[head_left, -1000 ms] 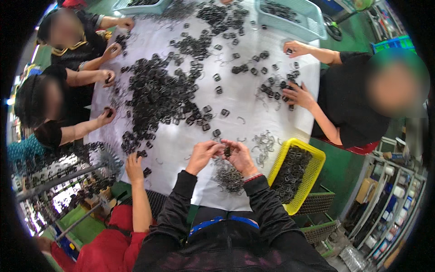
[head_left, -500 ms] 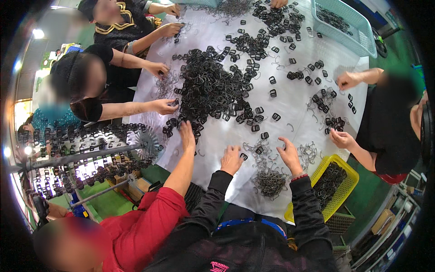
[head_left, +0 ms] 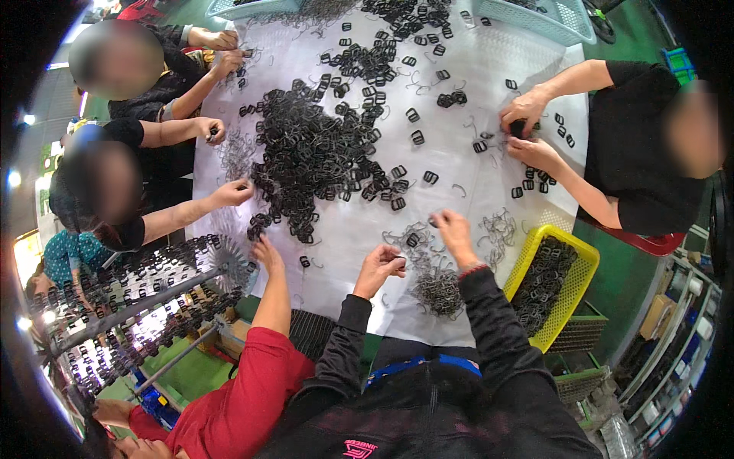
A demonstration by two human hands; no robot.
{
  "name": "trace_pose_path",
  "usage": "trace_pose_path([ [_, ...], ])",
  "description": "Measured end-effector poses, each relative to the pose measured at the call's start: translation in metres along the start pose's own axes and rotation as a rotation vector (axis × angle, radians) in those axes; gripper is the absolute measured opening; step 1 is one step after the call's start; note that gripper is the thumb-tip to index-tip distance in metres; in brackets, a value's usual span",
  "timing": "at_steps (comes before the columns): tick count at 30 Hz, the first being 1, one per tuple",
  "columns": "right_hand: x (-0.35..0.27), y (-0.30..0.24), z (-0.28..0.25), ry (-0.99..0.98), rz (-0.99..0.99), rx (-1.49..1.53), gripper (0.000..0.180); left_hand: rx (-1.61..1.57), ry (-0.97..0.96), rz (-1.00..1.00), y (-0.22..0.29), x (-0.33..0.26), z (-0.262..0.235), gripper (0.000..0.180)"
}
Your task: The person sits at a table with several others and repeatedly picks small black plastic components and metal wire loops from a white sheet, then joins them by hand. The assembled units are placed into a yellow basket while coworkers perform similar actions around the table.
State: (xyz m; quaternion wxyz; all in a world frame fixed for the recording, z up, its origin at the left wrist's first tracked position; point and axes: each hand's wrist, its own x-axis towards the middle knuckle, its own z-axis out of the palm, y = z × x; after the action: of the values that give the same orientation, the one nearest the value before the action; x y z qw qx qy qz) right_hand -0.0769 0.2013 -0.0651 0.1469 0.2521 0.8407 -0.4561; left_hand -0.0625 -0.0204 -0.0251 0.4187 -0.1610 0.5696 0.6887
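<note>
My left hand (head_left: 378,271) is closed above the near edge of the white-covered table, with a small black buckle (head_left: 399,262) at its fingertips. To its right, my right hand (head_left: 457,239) has its fingers pinched together, a small dark thing at their tips that I cannot make out. Between and below my hands lies a heap of thin wire hooks (head_left: 438,292). Another black slotted buckle (head_left: 414,240) rests among loose hooks just beyond my left hand.
A big mound of black buckles and hooks (head_left: 302,153) covers the table's middle. A yellow basket (head_left: 582,264) of dark parts stands right, a light blue basket (head_left: 577,27) far right. Co-workers' hands (head_left: 527,126) work around the table; a red sleeve (head_left: 267,367) is close left. Racks of hanging buckles (head_left: 145,283) stand left.
The whole view has shifted. My left hand has closed on the buckle beside it, and my right hand's fingers have come together. The co-worker at right has brought both hands together around dark parts.
</note>
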Motion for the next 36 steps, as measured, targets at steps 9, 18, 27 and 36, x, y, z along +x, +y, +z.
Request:
trace_pose_path([
  [9,-0.024,-0.023,-0.074,-0.153,0.006,0.049,0.045,0.591,0.049,-0.054,0.027,0.030,0.033,0.030],
  [18,-0.026,-0.061,-0.110,-0.318,0.055,0.533,0.033,1.425,0.233,0.212,-0.004,0.052,0.055,0.028],
  [27,-0.002,-0.043,-0.104,-0.517,0.186,1.372,0.017,0.997,0.211,0.249,0.013,0.041,0.038,0.024],
  [36,0.086,-0.030,-0.030,0.001,-0.242,-0.156,0.034,-0.611,-0.323,0.082,0.062,0.030,0.019,0.012],
])
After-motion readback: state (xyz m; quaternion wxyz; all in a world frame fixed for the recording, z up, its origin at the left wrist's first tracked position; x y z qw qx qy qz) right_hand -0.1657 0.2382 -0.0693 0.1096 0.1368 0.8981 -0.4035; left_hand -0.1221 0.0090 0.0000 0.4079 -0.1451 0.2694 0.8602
